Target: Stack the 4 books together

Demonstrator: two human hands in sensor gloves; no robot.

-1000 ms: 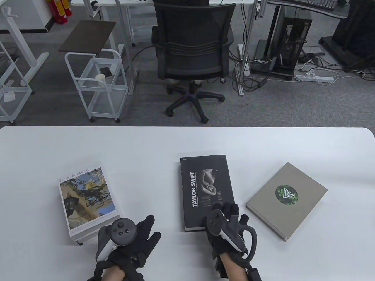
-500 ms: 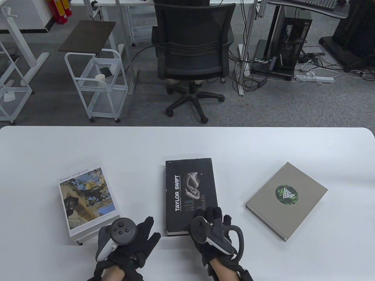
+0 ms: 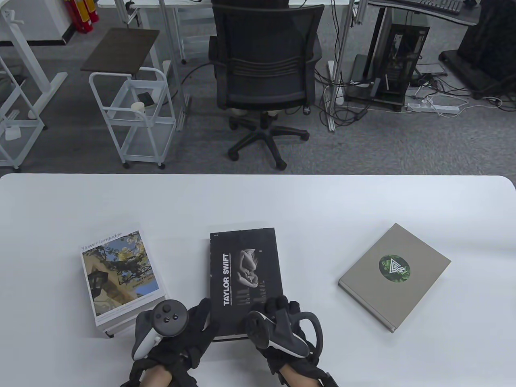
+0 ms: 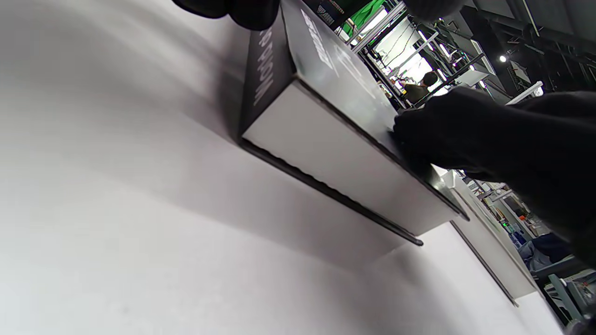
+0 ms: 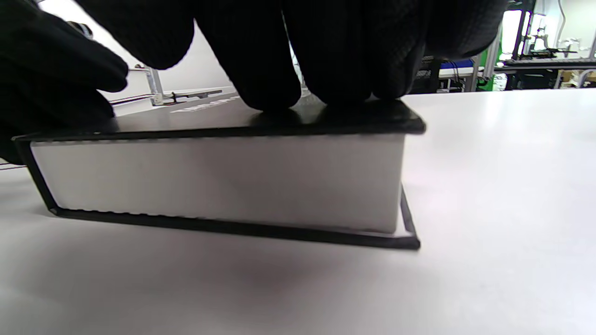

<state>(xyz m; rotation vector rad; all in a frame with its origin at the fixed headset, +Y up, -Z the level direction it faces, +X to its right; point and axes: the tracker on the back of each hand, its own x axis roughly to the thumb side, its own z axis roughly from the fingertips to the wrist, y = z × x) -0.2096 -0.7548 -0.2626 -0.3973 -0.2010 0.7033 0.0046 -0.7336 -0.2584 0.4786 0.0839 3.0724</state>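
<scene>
A black "Taylor Swift" book (image 3: 246, 274) lies flat on the white table (image 3: 258, 201), near the front middle. My right hand (image 3: 276, 312) presses its fingers (image 5: 279, 56) down on the cover at the near right corner. My left hand (image 3: 193, 326) lies open on the table, fingertips (image 4: 242, 9) touching the book's near left corner at the spine. A "Flower language" book (image 3: 119, 270) sits on top of another white-edged book (image 3: 109, 331) at the left. A grey book with a green round emblem (image 3: 395, 274) lies alone at the right.
Bare table lies between the black book and the grey book, and behind all the books. The table's far edge (image 3: 258, 175) has an office chair (image 3: 264, 72) and a white cart (image 3: 133, 113) on the floor beyond it.
My right hand has slid the black book leftward across the table, up to my left hand's fingertips. The left hand and the other books have not moved.
</scene>
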